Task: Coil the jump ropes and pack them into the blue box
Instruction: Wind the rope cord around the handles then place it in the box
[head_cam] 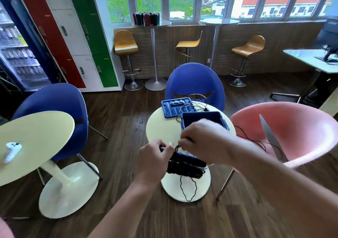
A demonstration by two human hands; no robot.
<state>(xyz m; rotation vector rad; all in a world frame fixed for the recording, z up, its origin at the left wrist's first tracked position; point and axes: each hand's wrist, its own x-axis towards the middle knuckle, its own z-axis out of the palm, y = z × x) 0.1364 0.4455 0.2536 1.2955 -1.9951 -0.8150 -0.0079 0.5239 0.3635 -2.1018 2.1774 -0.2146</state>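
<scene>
Both our hands close on the coiled jump rope [184, 166], left hand [155, 157] gripping its handle end, right hand [201, 140] pinching cord above, the blue box [203, 117] open just beyond our right fingers.

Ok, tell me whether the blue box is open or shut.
Open. The blue box shows its hollow inside, and its lid lies apart on the round table.

No legible text, labels or nos. anywhere; far building [222, 6] sign too blurred.
</scene>
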